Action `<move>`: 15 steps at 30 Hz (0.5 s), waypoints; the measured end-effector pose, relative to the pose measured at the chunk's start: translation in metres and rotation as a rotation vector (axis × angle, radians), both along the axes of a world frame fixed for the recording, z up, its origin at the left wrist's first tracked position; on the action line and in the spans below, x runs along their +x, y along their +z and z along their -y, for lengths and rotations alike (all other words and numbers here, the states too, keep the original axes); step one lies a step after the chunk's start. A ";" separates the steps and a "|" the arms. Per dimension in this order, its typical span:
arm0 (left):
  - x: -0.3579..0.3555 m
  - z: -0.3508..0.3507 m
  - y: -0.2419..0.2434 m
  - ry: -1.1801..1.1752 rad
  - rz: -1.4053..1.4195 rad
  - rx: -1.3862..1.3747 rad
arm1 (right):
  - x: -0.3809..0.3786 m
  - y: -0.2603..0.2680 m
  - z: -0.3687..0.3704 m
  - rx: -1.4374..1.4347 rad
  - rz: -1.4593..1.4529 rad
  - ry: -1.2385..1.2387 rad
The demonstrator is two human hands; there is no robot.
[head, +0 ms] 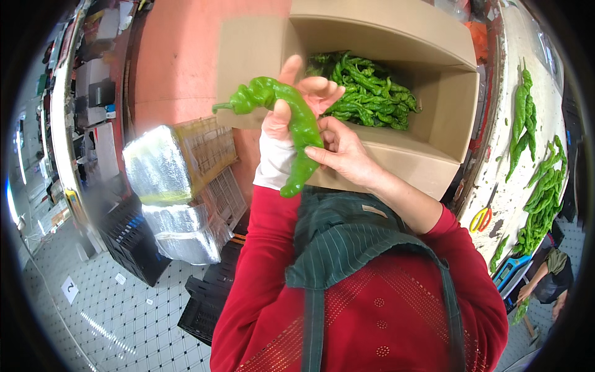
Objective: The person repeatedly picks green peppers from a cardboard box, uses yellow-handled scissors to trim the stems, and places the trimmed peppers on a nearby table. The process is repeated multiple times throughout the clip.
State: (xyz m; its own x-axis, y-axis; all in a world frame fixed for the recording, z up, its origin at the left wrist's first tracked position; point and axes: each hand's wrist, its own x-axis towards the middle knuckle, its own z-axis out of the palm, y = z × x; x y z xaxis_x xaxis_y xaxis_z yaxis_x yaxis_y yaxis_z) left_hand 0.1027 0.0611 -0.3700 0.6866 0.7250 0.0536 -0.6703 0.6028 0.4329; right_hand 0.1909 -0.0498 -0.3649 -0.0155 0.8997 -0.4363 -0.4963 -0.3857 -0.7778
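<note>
A long, curved green pepper [304, 122] lies across my left hand [282, 109], its stem pointing left. The thumb of that hand rests over the pepper, and the other fingers are spread. My right hand [341, 151] pinches the pepper's lower part between thumb and forefinger. Just beyond both hands stands an open cardboard box [453, 109] with many green peppers [376, 93] piled inside.
A worn white table [483, 186] on the right bears more green peppers [546, 195], scissors [481, 219] and a blue-framed device [511, 272]. Foil-wrapped parcels [158, 165] and black crates [135, 239] stand on the left. Another person [548, 274] is at the lower right.
</note>
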 end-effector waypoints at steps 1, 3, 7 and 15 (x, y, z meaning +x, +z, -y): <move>0.001 0.003 0.007 -0.007 -0.030 -0.004 | 0.000 -0.002 0.001 0.035 0.055 -0.020; -0.003 0.014 0.025 -0.016 -0.171 0.006 | 0.000 -0.005 -0.001 0.094 0.128 -0.032; -0.017 0.013 0.059 -0.120 -0.372 0.113 | 0.003 0.004 -0.002 0.210 0.324 -0.078; -0.032 0.017 0.055 -0.186 -0.266 0.032 | -0.008 0.023 0.005 0.109 0.389 -0.049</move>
